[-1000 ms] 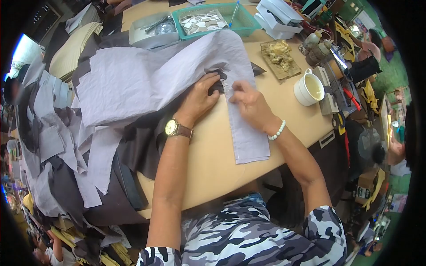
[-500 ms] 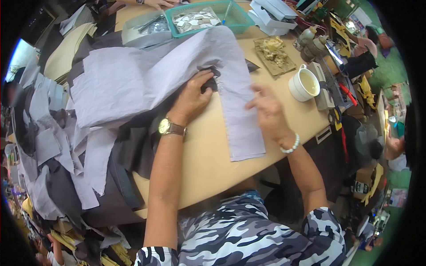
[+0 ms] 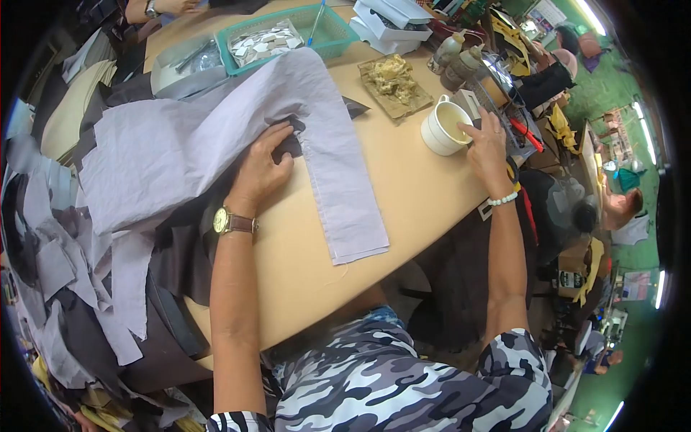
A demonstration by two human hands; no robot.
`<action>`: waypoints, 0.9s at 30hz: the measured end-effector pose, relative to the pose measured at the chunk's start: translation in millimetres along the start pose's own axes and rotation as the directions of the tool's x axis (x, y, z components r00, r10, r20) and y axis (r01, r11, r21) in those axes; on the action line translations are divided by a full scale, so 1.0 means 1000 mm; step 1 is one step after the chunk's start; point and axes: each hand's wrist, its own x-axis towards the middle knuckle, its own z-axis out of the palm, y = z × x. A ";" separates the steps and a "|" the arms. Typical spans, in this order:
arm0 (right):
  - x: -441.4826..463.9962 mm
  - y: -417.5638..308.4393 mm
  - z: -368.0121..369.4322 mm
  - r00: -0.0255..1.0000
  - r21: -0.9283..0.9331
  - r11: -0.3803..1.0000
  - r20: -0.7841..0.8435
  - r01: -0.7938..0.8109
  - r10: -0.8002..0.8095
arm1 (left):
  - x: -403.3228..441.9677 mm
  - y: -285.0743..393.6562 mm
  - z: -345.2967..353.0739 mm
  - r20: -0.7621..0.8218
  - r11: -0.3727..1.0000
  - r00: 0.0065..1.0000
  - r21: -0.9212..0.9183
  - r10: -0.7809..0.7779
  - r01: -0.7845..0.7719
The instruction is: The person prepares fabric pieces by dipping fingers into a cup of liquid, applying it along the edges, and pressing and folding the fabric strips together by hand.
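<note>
My left hand (image 3: 260, 171) rests on dark material at the fold of a pale lilac-grey cloth (image 3: 155, 144), its fingers partly spread and the fingertips at the cloth's edge. A long strip of the same cloth (image 3: 344, 194) lies down the table to the right of that hand. My right hand (image 3: 488, 153) is at the rim of a white cup (image 3: 439, 132), with a finger dipping over its edge. The cup stands upright with pale contents. What the fingers of my right hand touch inside it cannot be made out.
A teal basket (image 3: 337, 47) of small pale pieces, a grey tray (image 3: 162, 85) and white boxes (image 3: 389, 32) line the back. A board with a yellowish lump (image 3: 392, 75) and bottles (image 3: 461, 66) stand beyond the cup. Another person's hand (image 3: 176, 7) shows at top left.
My right hand has moved from above the cloth strip over to the cup. My left hand stays on the cloth. The whole view has shifted rightward.
</note>
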 end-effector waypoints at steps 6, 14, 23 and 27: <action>0.001 -0.005 -0.017 0.973 0.062 0.998 -0.230 0.001 0.013 | 0.000 -0.002 0.001 -0.013 1.000 1.000 0.007 0.008 -0.008; -0.005 -0.041 -0.037 0.992 0.172 0.979 -0.081 0.114 -0.101 | -0.001 0.000 0.002 -0.020 0.999 1.000 -0.045 0.015 -0.015; 0.011 -0.176 0.013 0.924 0.947 0.319 0.094 0.031 -0.370 | -0.002 -0.001 0.002 0.015 0.999 1.000 -0.054 -0.005 0.006; 0.022 -0.190 0.034 0.933 0.915 0.381 0.011 0.135 -0.359 | -0.001 -0.001 0.001 0.012 0.998 1.000 -0.068 -0.003 0.003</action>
